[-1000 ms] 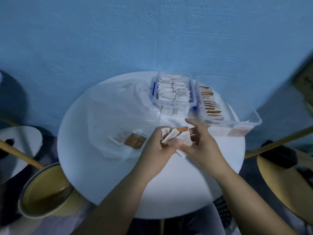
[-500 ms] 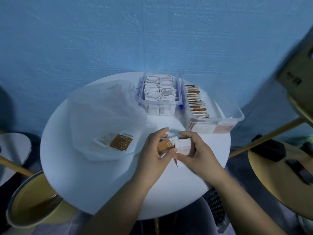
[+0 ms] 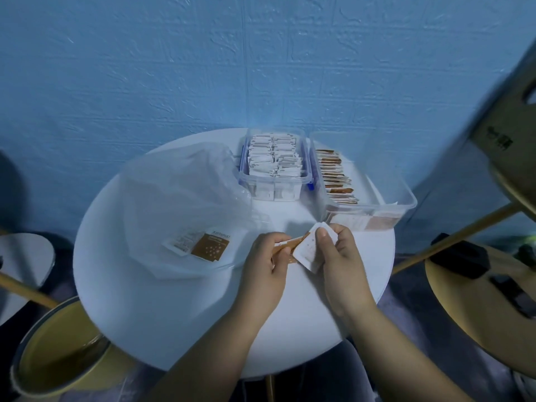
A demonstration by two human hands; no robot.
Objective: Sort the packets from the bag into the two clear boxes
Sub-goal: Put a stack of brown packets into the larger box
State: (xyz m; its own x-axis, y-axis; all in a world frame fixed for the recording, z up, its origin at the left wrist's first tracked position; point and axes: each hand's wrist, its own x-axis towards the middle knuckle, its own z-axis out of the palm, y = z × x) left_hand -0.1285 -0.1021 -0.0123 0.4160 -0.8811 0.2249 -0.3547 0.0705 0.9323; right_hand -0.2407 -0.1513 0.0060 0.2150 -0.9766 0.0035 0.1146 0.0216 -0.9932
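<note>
On the round white table (image 3: 162, 309), my left hand (image 3: 265, 262) grips brown packets (image 3: 291, 246). My right hand (image 3: 340, 256) pinches a white packet (image 3: 309, 250) just beside them. A clear plastic bag (image 3: 179, 204) lies at the left with a brown packet (image 3: 210, 248) and a white packet (image 3: 182, 242) inside. At the back stand two clear boxes: the left box (image 3: 275, 184) is full of white packets, the right box (image 3: 385, 198) holds a row of brown packets.
The blue wall rises close behind the table. A yellow round stool (image 3: 55, 358) stands at the lower left. Another yellow stool (image 3: 478, 300) with a black object on it is at the right. A grey round seat (image 3: 23, 256) is at the far left.
My hands have drawn apart: the right hand has pulled the white packet away from the brown ones in the left hand. The camera view has shifted to the right.
</note>
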